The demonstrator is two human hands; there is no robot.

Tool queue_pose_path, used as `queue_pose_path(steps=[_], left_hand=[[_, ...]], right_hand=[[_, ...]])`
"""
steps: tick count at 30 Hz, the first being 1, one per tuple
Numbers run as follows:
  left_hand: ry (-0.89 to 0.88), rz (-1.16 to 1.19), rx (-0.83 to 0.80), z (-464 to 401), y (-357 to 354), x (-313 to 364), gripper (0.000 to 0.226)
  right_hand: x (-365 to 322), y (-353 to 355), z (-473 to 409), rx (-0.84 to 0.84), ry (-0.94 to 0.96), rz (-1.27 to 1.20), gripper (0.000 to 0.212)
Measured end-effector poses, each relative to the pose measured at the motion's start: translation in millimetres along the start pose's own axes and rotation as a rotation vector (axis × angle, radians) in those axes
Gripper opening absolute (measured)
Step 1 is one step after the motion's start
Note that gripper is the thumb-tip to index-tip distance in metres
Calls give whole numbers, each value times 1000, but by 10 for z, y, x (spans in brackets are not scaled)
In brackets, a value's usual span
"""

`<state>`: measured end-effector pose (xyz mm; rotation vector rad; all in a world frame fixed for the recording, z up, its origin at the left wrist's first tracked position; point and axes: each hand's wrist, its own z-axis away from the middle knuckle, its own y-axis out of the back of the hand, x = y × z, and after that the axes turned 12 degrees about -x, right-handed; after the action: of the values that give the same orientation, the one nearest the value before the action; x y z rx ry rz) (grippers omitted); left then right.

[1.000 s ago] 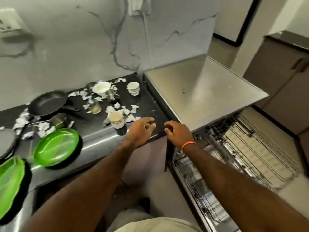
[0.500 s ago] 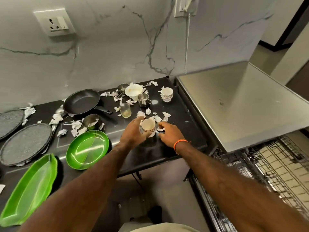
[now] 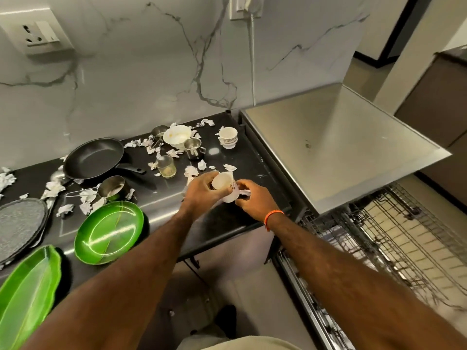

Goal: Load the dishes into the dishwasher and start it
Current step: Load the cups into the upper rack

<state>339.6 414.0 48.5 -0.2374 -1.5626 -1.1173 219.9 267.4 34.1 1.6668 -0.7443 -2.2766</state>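
The dishwasher [image 3: 341,147] stands at the right with its steel top bare, and one wire rack [image 3: 394,238] is pulled out below it. Left of it is the dark bench [image 3: 242,223], which carries the dishes.

Counted from large to small: two grey round plates [image 3: 20,223] stacked at the left edge, two green plates (one long and leaf-shaped [image 3: 27,294], one oval [image 3: 108,232]), one black frying pan [image 3: 93,157], one white bowl [image 3: 177,135], one small steel saucepan [image 3: 112,188] with a wire handle, two steel cups [image 3: 193,147] near the bowl, one glass [image 3: 165,166] and two white cups. Many torn paper scraps [image 3: 87,200] lie scattered over the bench; I cannot count them exactly.

One white cup [image 3: 228,138] stands near the back right corner of the bench. It has a dark pattern band, too small to read. The other white cup [image 3: 223,184] is lifted just above the front of the bench, tilted, between both hands. The left hand [image 3: 204,189] grips it from the left with fingers curled around the wall. The right hand [image 3: 252,199], with an orange band on the wrist, pinches a white scrap [image 3: 243,192] just beside the base of the cup.

No brand or writing can be read anywhere.
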Motion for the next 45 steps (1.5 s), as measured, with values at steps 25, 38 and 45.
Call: queue_pose_path(steps=[25, 38, 45], left_hand=[[376, 483, -626, -220, -3496, 1270, 38], [600, 309, -906, -1203, -4335, 277, 61], [628, 95, -956, -1432, -4758, 176, 75]], right_hand=[[2199, 1047, 2370, 708, -488, -774, 53], [3359, 728, 1095, 530, -837, -559, 64], [3752, 660, 871, 358, -901, -577, 41]])
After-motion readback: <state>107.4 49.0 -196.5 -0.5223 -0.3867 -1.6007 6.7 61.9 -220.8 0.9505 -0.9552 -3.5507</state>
